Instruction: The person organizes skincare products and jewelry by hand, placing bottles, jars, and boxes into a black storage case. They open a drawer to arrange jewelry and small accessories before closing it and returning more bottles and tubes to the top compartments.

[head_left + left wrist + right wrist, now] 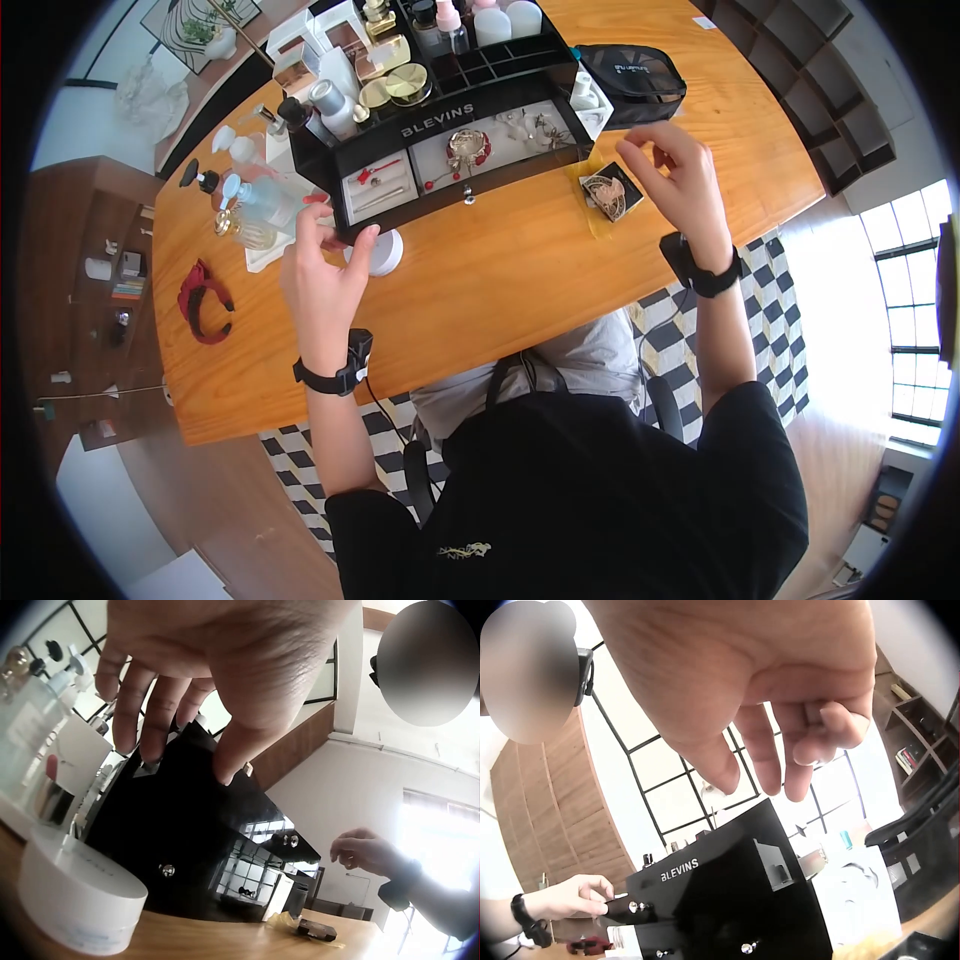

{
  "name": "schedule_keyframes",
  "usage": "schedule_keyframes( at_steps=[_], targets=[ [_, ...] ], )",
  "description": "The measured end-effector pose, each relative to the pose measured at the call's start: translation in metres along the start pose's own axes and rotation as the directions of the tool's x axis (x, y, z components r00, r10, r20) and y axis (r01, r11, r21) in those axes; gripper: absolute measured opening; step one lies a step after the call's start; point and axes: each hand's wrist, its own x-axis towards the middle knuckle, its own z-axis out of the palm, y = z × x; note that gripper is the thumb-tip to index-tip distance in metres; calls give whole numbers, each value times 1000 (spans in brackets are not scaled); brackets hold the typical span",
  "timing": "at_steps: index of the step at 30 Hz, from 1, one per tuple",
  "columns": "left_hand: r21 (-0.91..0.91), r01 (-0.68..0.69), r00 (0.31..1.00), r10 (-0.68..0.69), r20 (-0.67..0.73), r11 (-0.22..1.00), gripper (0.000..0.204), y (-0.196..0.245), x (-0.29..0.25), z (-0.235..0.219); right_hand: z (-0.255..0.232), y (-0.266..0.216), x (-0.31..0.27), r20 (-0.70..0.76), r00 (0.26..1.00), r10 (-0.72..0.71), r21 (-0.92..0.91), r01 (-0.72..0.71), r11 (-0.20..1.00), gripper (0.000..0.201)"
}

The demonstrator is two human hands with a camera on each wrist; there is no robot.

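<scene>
A black cosmetics organizer (365,143) marked BLEVINS has its top drawer (412,211) pulled out, showing a red-beaded bracelet (468,150) and small jewellery on a white lining. At the drawer's front left corner my left hand (325,285) pinches the edge between thumb and fingers. My right hand (682,185) hangs in the air past the drawer's right end, fingers loosely bent, holding nothing. Below and left of it, a hair clip (604,192) lies on a small black box over yellow film. The right wrist view also shows the left hand (574,898) at the drawer corner.
A white round jar (386,253) stands under the drawer's left corner. Pump bottles (262,200) and a red headband (190,290) are at the left. Behind the right hand lies a black pouch (640,85). Bottles and compacts crowd the organizer's top.
</scene>
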Motion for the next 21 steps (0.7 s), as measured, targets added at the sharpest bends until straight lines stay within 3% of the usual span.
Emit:
schedule_keyframes(
  at_steps=[4,6,10,15,19,21],
  targets=[
    [3,118,992,-118,40,993,70,0,16,3,-12,8,-11,-8,998,69,-25,-69,997,19],
    [69,160,986,-156,-49,985,74,0,26,8,-15,14,-18,-17,997,76,-4,-76,997,18],
    [76,158,984,-150,-99,985,83,-23,48,19,-23,16,-30,-26,986,167,-6,-168,986,19],
    [67,182,983,-180,-36,981,91,-26,57,17,-16,17,-42,-3,980,201,17,-201,980,19],
    [112,196,979,-188,-83,974,76,-29,47,21,-1,10,-43,62,990,123,36,-126,991,19],
    [98,278,957,-284,61,956,69,-28,32,13,9,-4,-47,148,985,83,41,-90,995,21]
  ],
)
